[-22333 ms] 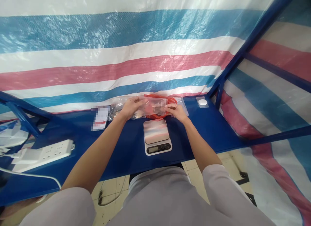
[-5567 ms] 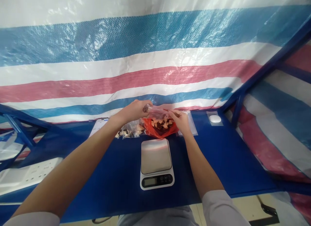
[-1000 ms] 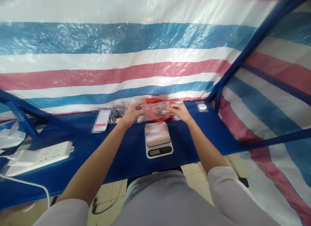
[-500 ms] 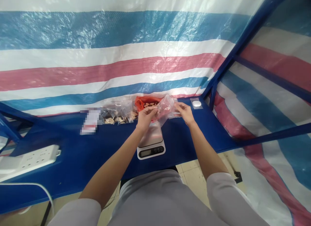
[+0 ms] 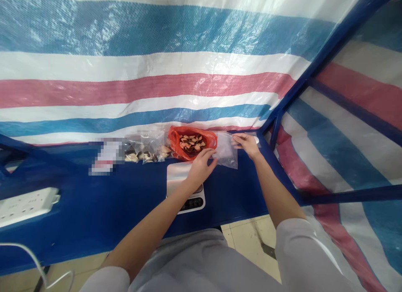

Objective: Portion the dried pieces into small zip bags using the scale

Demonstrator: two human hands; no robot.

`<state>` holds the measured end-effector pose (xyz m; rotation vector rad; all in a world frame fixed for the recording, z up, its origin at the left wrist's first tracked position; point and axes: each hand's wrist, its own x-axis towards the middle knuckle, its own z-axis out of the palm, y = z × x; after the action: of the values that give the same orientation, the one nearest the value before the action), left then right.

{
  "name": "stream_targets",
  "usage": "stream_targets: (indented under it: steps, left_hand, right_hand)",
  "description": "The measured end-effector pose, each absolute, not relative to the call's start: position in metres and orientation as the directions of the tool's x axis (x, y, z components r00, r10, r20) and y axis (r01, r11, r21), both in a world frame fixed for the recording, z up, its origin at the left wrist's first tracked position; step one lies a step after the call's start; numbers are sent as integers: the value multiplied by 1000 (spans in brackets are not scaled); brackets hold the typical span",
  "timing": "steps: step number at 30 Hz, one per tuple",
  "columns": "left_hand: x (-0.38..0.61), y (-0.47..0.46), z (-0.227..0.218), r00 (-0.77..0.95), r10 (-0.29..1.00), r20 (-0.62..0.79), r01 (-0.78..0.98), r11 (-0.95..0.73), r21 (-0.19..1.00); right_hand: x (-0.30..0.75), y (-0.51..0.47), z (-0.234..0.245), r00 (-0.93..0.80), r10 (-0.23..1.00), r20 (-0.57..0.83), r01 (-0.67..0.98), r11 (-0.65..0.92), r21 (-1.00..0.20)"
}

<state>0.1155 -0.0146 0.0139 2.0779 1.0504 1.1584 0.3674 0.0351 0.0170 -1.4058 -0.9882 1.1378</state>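
Clear plastic bag (image 5: 224, 151) pinched at its top corner by right hand (image 5: 246, 144).
Left hand (image 5: 201, 169) half open, fingertips just beside the bag, above kitchen scale (image 5: 177, 172).

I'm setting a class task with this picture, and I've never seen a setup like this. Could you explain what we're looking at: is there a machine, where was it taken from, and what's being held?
There's no machine here, just a person's bare hands. The picture comes from one camera worn on the head, looking forward and down, so the arms enter from the bottom. The right hand pinches the top of a clear bag. The left hand reaches toward that bag, above a kitchen scale. A red bag holding brown and orange pieces lies on the blue table, beside a smaller bag of pieces. A striped tarp hangs behind.
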Motion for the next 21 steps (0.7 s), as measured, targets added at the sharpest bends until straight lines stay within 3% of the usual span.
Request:
stream_targets:
  steps: [3,7,12,17,21]
  left_hand:
    - [121,-14,11,513,640,571,481,-766,427]
    - [134,-12,7,723,519,455,505,-847,165]
    - [145,-8,-2,773,559,301,552,-826,117]
    - [146,-5,-8,763,593,257,588,-802,104]
    - [147,-5,-11,761,601,244,595,-797,106]
  right_hand:
    - [381,51,16,199,971,-130,56,-144,-988]
    - [391,71,12,169,982,-85,152,-111,-982]
    - [385,91,2,132,991,-35,261,-69,-963]
    - [369,105,-10,80,995,64,347,32,-937]
    - [360,108,-16,73,984,165,515,104,-851]
